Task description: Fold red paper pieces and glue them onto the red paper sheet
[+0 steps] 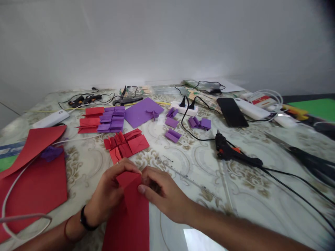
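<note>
A red paper strip (128, 223) runs up from the bottom edge, its far end lifted and bent between my hands. My left hand (111, 190) grips that end from the left, fingers curled over the top. From the other side my right hand (163, 193) pinches the upper right corner between thumb and fingers. Just beyond my hands lie folded red paper pieces (138, 143). Further back, folded purple pieces (113, 118) rest beside more red ones (90, 120). Several small purple folded pieces (172, 135) are scattered right of these.
Large red sheets (47, 184) with a white cable cover the left side. To the right are a black glue gun (230, 151), black scissors (309, 160), a clear ruler (191, 179) and a phone (232, 112). A power strip (192, 111) with two plugs stands behind.
</note>
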{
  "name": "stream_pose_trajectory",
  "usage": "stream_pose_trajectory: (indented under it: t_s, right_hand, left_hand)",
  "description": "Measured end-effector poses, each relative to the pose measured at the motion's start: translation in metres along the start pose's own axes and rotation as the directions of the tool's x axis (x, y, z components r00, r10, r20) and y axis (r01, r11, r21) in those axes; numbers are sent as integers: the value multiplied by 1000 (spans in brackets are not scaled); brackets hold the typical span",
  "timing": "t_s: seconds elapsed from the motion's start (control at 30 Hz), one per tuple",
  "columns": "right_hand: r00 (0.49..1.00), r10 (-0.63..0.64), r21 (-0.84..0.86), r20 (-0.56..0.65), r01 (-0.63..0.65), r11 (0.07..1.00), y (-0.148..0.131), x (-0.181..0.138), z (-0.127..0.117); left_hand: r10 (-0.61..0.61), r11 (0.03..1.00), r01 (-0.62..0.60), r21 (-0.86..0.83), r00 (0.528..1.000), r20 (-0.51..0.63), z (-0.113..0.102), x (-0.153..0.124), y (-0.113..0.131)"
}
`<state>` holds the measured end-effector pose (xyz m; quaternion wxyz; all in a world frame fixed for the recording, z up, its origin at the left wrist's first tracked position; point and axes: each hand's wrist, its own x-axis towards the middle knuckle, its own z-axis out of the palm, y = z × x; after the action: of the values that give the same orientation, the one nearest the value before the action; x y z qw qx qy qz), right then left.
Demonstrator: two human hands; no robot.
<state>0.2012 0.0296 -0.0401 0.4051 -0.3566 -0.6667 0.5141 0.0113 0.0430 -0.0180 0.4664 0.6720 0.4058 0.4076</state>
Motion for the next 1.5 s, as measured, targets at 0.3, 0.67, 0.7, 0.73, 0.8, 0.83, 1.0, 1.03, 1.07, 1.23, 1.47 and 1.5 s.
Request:
stream_pose_trajectory:
  t_s: [0.3,0.67,0.7,0.73,0.8,0.83,1.0,1.03,1.07,1.23,1.47,1.5]
  right_hand:
    - [988,96,163,124,-116,980,3,-4,-2]
    - [976,198,261,-88,-169,950,0,-10,14]
    - [970,207,267,-124,-169,949,1,-9,13]
    - [963,214,274,-163,-165,947,3,-8,12]
    - [949,221,297,-227,-149,943,8,-4,9]
    - [944,220,310,-246,-138,941,10,-2,7]
    - [932,180,283,-314,-89,955,16,6,-5]
    - [932,157,260,-328,-71,963,16,6,-7]
    - [932,127,227,-340,-50,973,15,6,-8]
    - [946,-61,13,-318,69,998,15,0,-9]
    - [955,-133,-54,-266,123,991,11,-2,-8]
    - [956,-142,-55,-258,132,990,10,-2,-8]
  left_hand:
    - [49,963,28,267,959,-280,-1,-2,-5]
    - [16,949,51,311,977,-212,9,-14,-15]
    - [30,953,32,302,980,-197,10,-15,-16]
    - [51,954,4,298,983,-178,12,-17,-17]
    - [112,953,-73,295,987,-117,14,-18,-19]
    - [145,947,-116,299,986,-76,14,-18,-19]
    - [153,959,-182,217,978,144,9,-17,-11]
    - [133,979,-155,128,977,164,7,-16,-10]
    - [97,994,-103,33,984,147,6,-15,-9]
    - [-172,970,188,-154,978,115,10,-11,-12]
    - [-232,924,279,-260,953,197,17,-12,-17]
    - [-234,922,283,-265,952,199,17,-13,-18]
